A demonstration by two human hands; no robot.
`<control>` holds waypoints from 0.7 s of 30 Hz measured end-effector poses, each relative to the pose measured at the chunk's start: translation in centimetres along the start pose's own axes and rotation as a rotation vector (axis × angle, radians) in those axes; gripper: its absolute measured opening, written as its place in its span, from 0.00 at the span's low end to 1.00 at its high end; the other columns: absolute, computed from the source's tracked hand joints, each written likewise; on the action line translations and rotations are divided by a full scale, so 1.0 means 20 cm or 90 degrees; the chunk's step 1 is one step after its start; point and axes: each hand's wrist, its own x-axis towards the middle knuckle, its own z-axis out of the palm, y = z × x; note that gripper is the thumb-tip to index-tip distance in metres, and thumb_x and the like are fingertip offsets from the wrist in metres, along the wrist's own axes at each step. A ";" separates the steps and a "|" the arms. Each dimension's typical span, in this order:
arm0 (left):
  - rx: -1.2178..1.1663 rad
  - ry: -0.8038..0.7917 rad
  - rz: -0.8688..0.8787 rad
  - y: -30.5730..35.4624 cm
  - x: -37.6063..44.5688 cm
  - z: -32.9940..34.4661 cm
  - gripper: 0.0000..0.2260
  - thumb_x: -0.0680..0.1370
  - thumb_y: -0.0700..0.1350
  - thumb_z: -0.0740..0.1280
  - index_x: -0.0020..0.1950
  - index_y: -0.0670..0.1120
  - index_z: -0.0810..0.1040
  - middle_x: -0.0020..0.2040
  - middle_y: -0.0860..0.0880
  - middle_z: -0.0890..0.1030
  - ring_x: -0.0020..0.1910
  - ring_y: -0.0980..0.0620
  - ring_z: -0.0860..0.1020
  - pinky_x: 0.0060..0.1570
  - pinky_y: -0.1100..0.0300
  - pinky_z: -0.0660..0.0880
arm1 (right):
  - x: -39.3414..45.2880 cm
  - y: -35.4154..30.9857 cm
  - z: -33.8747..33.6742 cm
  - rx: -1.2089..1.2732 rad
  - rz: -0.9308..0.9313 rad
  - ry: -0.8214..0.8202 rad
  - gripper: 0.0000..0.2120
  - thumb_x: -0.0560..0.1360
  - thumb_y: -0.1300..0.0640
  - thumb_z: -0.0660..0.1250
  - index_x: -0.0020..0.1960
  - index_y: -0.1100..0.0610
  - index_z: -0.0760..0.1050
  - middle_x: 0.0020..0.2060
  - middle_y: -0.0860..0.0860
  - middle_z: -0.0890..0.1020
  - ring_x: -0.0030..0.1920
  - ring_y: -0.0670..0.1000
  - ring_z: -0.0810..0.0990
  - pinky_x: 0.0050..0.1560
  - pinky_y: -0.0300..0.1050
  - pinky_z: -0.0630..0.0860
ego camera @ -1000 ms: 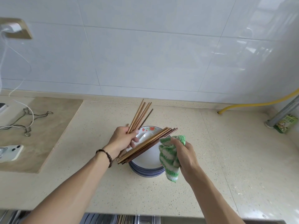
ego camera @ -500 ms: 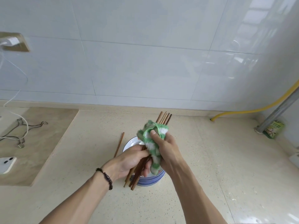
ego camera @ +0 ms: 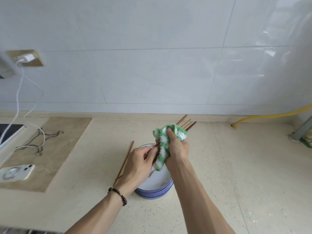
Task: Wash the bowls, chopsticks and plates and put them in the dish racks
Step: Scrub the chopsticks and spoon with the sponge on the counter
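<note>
My left hand [ego camera: 138, 164] grips the near ends of a bundle of brown wooden chopsticks [ego camera: 186, 123]. My right hand [ego camera: 177, 147] holds a green and white cloth [ego camera: 164, 137] wrapped around the middle of that bundle, so only the far tips stick out past the cloth. Both hands are above a stack of blue-rimmed white plates [ego camera: 157, 186] on the counter. One more chopstick [ego camera: 125, 162] slants out to the left of the left hand; I cannot tell whether it is held or lies on the counter.
A speckled beige counter [ego camera: 236, 166] runs to a white tiled wall. At left are an inset slab with a white phone [ego camera: 16, 172], a wire hanger [ego camera: 43, 141] and a charger cable [ego camera: 20, 92]. A yellow hose [ego camera: 270, 114] and grey pipe [ego camera: 302, 129] are at far right.
The right hand brought the cloth onto the chopsticks and closed around them. The two fans of chopsticks are now gathered in one bundle, and a single chopstick has ended up to the left.
</note>
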 end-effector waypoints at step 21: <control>0.232 0.047 0.065 0.23 0.06 -0.05 0.24 0.82 0.50 0.64 0.28 0.47 0.62 0.22 0.51 0.62 0.25 0.50 0.63 0.29 0.53 0.57 | 0.08 -0.17 0.05 0.011 -0.002 -0.020 0.09 0.82 0.58 0.65 0.45 0.61 0.77 0.34 0.55 0.83 0.34 0.56 0.83 0.44 0.56 0.83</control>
